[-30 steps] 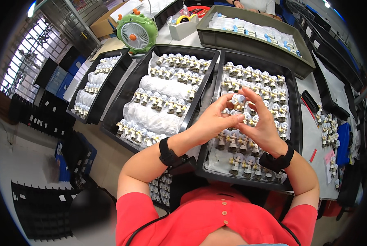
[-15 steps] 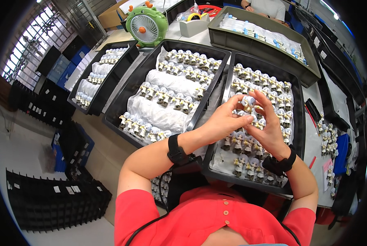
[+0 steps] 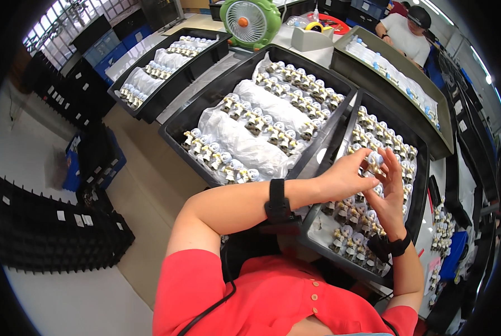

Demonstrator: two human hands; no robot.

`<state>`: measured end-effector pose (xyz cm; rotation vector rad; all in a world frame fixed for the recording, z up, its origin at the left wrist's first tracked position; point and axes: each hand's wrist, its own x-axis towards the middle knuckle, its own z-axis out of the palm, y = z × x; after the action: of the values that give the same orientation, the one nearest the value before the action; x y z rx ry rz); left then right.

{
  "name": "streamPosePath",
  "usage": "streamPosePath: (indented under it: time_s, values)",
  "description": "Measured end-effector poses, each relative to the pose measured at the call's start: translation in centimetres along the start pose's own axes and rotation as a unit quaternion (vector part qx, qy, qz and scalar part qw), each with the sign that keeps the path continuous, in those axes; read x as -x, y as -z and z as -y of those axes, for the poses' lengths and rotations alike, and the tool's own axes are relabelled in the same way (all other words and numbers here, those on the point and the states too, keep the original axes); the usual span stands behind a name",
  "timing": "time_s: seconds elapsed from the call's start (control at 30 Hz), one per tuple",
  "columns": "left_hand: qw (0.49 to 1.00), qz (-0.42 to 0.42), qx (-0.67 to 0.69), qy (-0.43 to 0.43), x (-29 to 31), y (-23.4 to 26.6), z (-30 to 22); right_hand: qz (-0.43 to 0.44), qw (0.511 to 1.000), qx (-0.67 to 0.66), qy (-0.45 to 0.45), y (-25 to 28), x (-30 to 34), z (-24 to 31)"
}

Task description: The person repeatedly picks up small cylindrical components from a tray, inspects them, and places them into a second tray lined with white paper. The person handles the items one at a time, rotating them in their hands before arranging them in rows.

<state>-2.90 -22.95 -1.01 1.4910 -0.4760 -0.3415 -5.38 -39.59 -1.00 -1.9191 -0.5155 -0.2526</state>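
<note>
A small figurine with pale hair and white-and-gold clothing is held up between my two hands, above the right black tray. My left hand pinches it from the left with fingers and thumb. From the right, my right hand closes its fingers and thumb around it. The figurine's lower part is partly hidden by my fingers. Rows of similar figurines stand in the tray below, several of them covered by my hands and wrists.
Another black tray at the middle holds figurine rows split by white wrapping. Farther left lies a smaller-looking black tray. A green fan, a tape dispenser and an olive tray stand behind. A person sits at far right.
The whole view has swung, so trays and hands sit differently in the picture, and more of the person opposite shows. Both hands still hold the figurine over the right tray.
</note>
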Motion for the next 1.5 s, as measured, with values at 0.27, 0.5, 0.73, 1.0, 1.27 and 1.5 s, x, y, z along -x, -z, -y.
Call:
streamPosePath:
  time_s: [0.27, 0.5, 0.73, 1.0, 1.27, 1.5]
  values:
    - [0.999, -0.020, -0.047, -0.011, 0.0, -0.3, 0.0, 0.004, 1.000, -0.010, 0.011, 0.0, 0.2, -0.5]
    - [1.000, 0.003, 0.003, 0.006, 0.5, 0.3, -0.7, -0.002, 0.999, 0.022, 0.034, 0.1, -0.1, 0.0]
    - [0.994, 0.026, 0.099, 0.040, 0.4, 0.5, -1.7, -0.012, 0.998, 0.044, 0.052, 0.4, -0.1, 0.8]
    - [0.995, 0.010, 0.092, 0.028, 0.4, 0.5, -2.4, -0.005, 0.997, 0.052, 0.059, 0.8, 0.0, 1.8]
    - [0.972, 0.045, 0.224, 0.045, 0.2, 0.6, -1.8, -0.027, 0.997, 0.018, 0.076, 1.2, 0.1, 2.1]
    - [0.954, 0.075, 0.284, 0.063, 0.1, 0.4, -1.7, -0.031, 0.985, 0.080, 0.150, 1.6, 0.1, 2.4]
